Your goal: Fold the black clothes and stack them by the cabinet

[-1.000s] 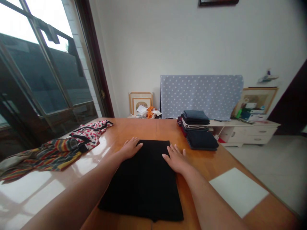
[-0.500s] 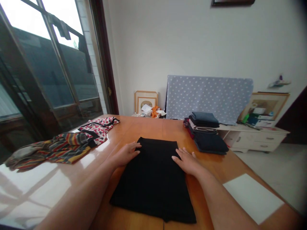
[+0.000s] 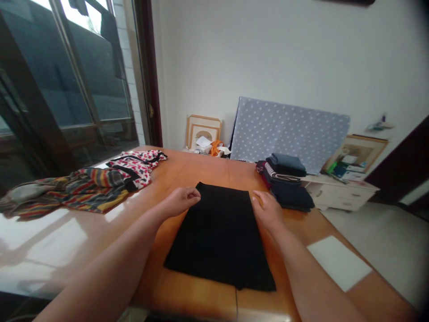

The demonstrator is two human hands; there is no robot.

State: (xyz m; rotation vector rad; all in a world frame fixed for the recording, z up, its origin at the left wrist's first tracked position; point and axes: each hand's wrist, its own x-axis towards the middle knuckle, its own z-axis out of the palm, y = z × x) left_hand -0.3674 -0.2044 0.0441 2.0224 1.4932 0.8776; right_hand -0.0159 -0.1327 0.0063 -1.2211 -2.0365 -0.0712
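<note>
A folded black garment (image 3: pixel 221 232) is laid flat on the wooden table (image 3: pixel 201 170), dead centre in front of the person, its long axis running from 6 to 12 o'clock.

The left hand (image 3: pixel 181 200) is set at the garment's far left corner, roughly 11 o'clock from the cloth's middle. The fingers are curled inward and the corner edge appears pinched between thumb and fingertips.

The right hand (image 3: pixel 266 209) is placed at the far right corner, roughly 1 o'clock. The fingers are bent down over the right edge; contact with the cloth is seen, but whether the edge is actually gripped or only pressed cannot be told.

Both forearms are stretched forward over the tabletop, one along each side of the garment.

Surroundings:
- A stack of folded dark clothes (image 3: pixel 286 181) is noted at 2 o'clock from the garment, near the table's right edge, apart from the right hand.
- A striped multicoloured cloth (image 3: pixel 77 190) is spread at 9 to 10 o'clock, well apart from the left hand.
- A red-and-white patterned cloth (image 3: pixel 139 163) lies touching it, at 10 to 11 o'clock.
- A white sheet (image 3: pixel 338 261) is seen at 4 o'clock.
- A blue dotted panel (image 3: pixel 291 132) is leaned against the wall at 12 to 1 o'clock, beyond the table.
</note>
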